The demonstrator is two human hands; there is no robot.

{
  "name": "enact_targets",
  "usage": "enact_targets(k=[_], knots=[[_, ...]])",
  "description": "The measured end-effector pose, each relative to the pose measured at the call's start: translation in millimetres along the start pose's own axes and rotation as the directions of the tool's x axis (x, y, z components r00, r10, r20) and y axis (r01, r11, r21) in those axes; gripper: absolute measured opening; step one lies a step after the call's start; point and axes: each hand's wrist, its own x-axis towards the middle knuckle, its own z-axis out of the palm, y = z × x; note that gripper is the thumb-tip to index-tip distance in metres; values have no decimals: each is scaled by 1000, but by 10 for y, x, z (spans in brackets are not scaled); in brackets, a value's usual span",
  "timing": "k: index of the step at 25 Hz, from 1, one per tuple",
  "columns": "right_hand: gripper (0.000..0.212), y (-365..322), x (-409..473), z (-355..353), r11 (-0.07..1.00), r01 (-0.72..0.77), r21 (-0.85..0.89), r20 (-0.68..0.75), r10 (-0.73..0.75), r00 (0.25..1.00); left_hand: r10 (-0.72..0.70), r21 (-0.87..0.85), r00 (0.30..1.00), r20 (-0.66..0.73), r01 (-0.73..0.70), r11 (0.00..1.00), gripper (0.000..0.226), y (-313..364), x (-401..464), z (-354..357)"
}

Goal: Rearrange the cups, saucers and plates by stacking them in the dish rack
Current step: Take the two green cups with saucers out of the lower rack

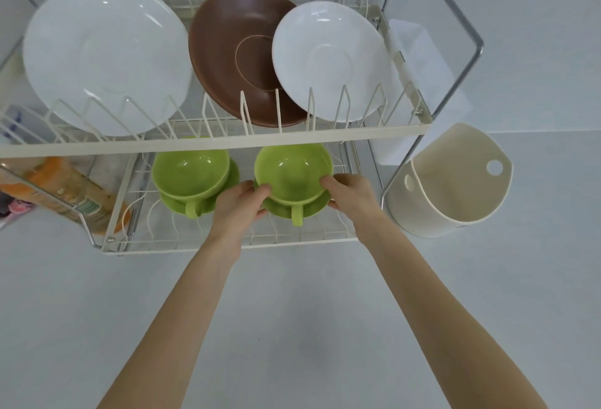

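Note:
A two-tier wire dish rack (227,143) stands on the counter. Its upper tier holds a large white plate (104,54), a brown plate (234,51) and a smaller white plate (328,57), all leaning upright. On the lower tier sit two green cups, each on a green saucer. The left green cup (190,169) rests on its saucer (172,203) untouched. My left hand (239,205) and my right hand (349,195) grip the right green cup (292,171) and its saucer (286,208) from both sides.
A cream plastic cutlery holder (452,181) hangs off the rack's right side. An orange-labelled bottle (65,190) lies in a clear tray at the left. The grey countertop (292,311) stretches in front of the rack.

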Motion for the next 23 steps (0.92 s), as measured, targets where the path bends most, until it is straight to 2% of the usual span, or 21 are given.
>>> enact_targets(k=[3, 7, 10, 16, 23], knots=[[36, 99, -257, -68, 999, 45, 30, -14, -44, 999, 8, -81, 1000, 14, -7, 997, 15, -126, -303, -48], [13, 374, -689, -168, 996, 48, 76, -30, -46, 999, -6, -106, 1000, -3, 5, 994, 35, -397, -759, -81], [21, 607, -960, -252, 994, 42, 99, -24, -39, 999, -25, -102, 1000, 17, 26, 994, 37, -588, -1011, -86], [18, 1014, -1141, -367, 997, -46, 69, -10, 47, 999, -102, -2, 993, 64, 103, 995, 43, -975, -1258, -12], [14, 1238, -1003, -341, 986, -131, 100, -11, 133, 991, -171, 97, 983, 72, 164, 982, 41, -1136, -1131, 46]])
